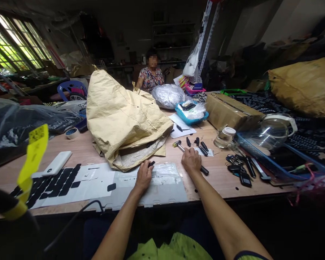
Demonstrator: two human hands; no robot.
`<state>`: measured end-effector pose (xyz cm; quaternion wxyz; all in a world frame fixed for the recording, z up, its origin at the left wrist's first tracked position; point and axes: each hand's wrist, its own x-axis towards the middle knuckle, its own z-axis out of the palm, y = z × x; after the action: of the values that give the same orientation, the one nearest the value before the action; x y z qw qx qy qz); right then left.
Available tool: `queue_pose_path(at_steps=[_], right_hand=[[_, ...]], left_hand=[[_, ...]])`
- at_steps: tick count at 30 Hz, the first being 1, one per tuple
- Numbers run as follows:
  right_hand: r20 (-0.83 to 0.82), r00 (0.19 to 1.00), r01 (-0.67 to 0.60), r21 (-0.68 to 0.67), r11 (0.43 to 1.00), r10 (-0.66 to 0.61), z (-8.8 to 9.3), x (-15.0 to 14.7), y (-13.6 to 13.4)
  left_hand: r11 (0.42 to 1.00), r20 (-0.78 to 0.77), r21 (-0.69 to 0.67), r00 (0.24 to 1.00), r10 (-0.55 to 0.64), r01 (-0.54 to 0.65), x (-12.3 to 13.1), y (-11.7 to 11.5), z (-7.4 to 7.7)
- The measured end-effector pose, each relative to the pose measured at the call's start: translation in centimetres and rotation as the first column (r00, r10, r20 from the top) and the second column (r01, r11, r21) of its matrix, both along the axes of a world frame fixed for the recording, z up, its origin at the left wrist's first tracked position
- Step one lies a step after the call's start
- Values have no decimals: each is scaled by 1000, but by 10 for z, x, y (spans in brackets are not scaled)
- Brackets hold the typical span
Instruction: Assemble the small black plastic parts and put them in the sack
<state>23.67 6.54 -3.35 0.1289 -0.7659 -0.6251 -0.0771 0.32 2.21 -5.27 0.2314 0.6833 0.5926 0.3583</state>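
My left hand [143,177] is closed on a small black piece [151,164] above a plastic-covered grey sheet [166,187]. What kind of part it is, I cannot make out. My right hand [191,161] wraps round a hammer [204,170] lying low over the table, its head pointing away to the left. Just beyond the hammer lie several black oblong parts [204,148]. A large tan sack [121,115] slumps behind my left hand, its mouth towards me. Rows of flat black pieces [61,182] rest on white paper at the left.
On the right are a lidded glass jar [224,138], a cardboard box [227,110], a blue tray [298,173] and keys [234,159]. A teal basket [192,115] stands at the back. Left are a white box [56,163] and a tape roll [72,133]. A person [151,76] sits across the table.
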Motion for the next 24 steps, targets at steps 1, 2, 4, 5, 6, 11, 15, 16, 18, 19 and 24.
queue_pose_path(at_steps=[1, 2, 4, 5, 6, 11, 15, 16, 18, 19, 24], right_hand=[[1, 1000, 0, 5, 1000, 0, 0, 0, 0], [2, 1000, -1, 8, 1000, 1, -1, 0, 0], [1, 1000, -7, 4, 1000, 7, -1, -1, 1], [-1, 1000, -10, -2, 1000, 10, -1, -1, 1], [-6, 1000, -9, -11, 1000, 9, 0, -2, 2], [-35, 999, 8, -56, 998, -10, 7, -6, 1], [-58, 998, 10, -74, 997, -14, 10, -9, 1], [-64, 998, 10, -74, 997, -15, 10, -10, 2], [-72, 997, 12, -73, 997, -17, 10, -11, 3], [-74, 997, 13, -72, 997, -18, 9, -11, 3], [-86, 996, 10, -59, 998, -15, 7, -14, 6]], left_hand=[[1000, 25, 9, 1000, 4, -4, 0, 1, -1], [1000, 50, 23, 999, 2, -3, 0, 1, -1], [998, 89, 61, 996, -10, 4, -1, 4, 0], [997, 101, 76, 995, -11, 4, -2, 4, 2], [996, 108, 84, 994, -8, -1, -2, 3, 4], [997, 180, 48, 981, -76, 68, 1, -36, 36], [889, 276, -63, 864, -422, 454, 18, -100, 53], [820, 307, -135, 810, -499, 556, 22, -115, 50], [689, 368, -306, 749, -551, 657, 29, -137, 36], [649, 381, -390, 756, -532, 653, 31, -144, 24], [668, 173, -649, 926, -336, 364, 12, -145, -46]])
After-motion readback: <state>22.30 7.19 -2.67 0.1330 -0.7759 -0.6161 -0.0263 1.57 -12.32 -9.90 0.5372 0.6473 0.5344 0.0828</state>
